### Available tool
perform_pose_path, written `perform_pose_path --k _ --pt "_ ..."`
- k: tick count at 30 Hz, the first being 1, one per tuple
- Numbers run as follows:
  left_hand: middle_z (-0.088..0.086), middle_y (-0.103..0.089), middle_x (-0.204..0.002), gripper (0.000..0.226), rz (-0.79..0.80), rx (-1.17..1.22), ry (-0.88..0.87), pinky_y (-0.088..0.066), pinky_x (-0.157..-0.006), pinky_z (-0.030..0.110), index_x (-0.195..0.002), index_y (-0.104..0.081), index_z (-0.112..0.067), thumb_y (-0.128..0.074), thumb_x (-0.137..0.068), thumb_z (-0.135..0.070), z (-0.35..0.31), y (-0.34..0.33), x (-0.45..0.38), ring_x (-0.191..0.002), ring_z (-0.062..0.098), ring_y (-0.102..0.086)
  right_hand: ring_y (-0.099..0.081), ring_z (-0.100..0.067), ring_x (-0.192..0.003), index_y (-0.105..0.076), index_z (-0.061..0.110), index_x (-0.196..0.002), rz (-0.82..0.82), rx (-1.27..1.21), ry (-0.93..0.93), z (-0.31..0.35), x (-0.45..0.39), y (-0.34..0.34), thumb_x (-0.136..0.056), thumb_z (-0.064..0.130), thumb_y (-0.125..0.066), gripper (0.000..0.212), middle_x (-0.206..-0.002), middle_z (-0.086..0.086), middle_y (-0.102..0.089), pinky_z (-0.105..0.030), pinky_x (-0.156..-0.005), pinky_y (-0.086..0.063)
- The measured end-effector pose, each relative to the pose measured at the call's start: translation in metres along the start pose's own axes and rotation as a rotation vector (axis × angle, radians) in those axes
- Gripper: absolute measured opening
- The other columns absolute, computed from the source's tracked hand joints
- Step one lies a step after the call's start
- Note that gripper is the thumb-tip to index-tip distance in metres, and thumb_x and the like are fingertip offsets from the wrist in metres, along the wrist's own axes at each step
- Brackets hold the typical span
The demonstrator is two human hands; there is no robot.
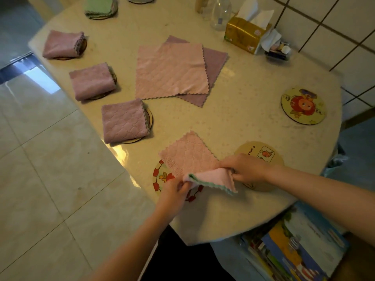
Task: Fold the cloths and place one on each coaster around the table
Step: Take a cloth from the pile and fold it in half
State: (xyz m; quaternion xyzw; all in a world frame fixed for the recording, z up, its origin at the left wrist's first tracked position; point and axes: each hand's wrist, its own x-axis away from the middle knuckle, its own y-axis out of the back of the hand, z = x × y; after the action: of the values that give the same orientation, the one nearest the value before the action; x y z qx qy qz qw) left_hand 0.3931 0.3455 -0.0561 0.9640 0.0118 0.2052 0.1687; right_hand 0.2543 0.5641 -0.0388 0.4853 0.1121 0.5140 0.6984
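Observation:
A pink cloth [190, 155] lies at the table's near edge, partly over a red-patterned coaster [161, 177]. My left hand [174, 191] pinches its near corner and my right hand [245, 168] grips the lifted near edge, which is folded upward. Under my right hand sits a tan coaster [261, 153]. Another coaster [303, 105] with a cartoon face lies bare at the right. Three folded purple cloths [124, 120], [92, 81], [63, 44] rest on coasters along the left edge. Two flat cloths, pink [171, 72] over purple [215, 63], lie in the middle.
A folded green cloth [99, 7] sits on a coaster at the far edge. A tissue pack [246, 34], clear bottles [220, 14] and a small container [278, 52] stand by the tiled wall. Books [294, 246] lie below the table at right. Tiled floor is on the left.

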Motion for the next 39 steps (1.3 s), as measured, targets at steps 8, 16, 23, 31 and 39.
perform_pose_path --k 8,16,23,31,39 --pt "0.009 -0.069 -0.101 0.023 -0.183 0.54 0.495 -0.059 -0.061 0.031 -0.109 -0.06 -0.017 -0.053 -0.096 -0.034 -0.013 0.013 -0.031 -0.086 0.025 -0.071 -0.058 -0.02 -0.075 -0.063 0.012 -0.087 -0.249 -0.435 -0.495 0.005 -0.057 -0.008 -0.089 0.033 -0.056 0.022 -0.082 -0.006 -0.065 -0.035 -0.066 -0.046" --pt "0.005 -0.065 -0.106 0.014 -0.214 0.519 0.354 -0.054 -0.052 0.02 -0.103 -0.057 -0.031 -0.043 -0.1 -0.031 -0.022 0.011 -0.025 -0.089 0.021 -0.067 -0.056 -0.014 -0.078 -0.056 0.02 -0.095 -0.27 -0.493 -0.522 0.009 -0.061 -0.004 -0.093 0.038 -0.049 0.019 -0.085 0.006 -0.06 -0.026 -0.06 -0.042" --pt "0.003 -0.063 -0.109 0.023 -0.217 0.511 0.445 -0.056 -0.055 0.026 -0.118 -0.048 -0.029 -0.038 -0.101 -0.04 -0.022 0.016 -0.031 -0.088 0.023 -0.069 -0.057 -0.014 -0.078 -0.057 0.017 -0.095 -0.393 -0.522 -0.608 0.02 -0.101 0.001 -0.09 0.041 -0.054 0.025 -0.083 0.006 -0.059 -0.03 -0.067 -0.047" --pt "0.006 -0.066 -0.103 0.023 -0.275 0.544 0.475 -0.058 -0.058 0.032 -0.105 -0.054 -0.028 -0.036 -0.101 -0.041 -0.02 0.013 -0.031 -0.084 0.024 -0.071 -0.058 -0.02 -0.074 -0.043 0.023 -0.094 -0.444 -0.247 -0.601 0.029 -0.116 -0.006 -0.098 0.035 -0.04 0.014 -0.089 0.001 -0.061 -0.035 -0.06 -0.047" --pt "0.011 -0.071 -0.078 0.019 -0.455 0.34 0.564 -0.061 -0.058 0.035 -0.089 -0.063 -0.01 -0.055 -0.095 -0.026 -0.009 0.026 -0.033 -0.061 0.02 -0.072 -0.059 -0.025 -0.073 -0.04 0.015 -0.111 -0.412 0.151 -0.554 0.029 -0.112 -0.009 -0.099 0.041 -0.031 0.031 -0.099 -0.006 -0.061 -0.032 -0.053 -0.042"
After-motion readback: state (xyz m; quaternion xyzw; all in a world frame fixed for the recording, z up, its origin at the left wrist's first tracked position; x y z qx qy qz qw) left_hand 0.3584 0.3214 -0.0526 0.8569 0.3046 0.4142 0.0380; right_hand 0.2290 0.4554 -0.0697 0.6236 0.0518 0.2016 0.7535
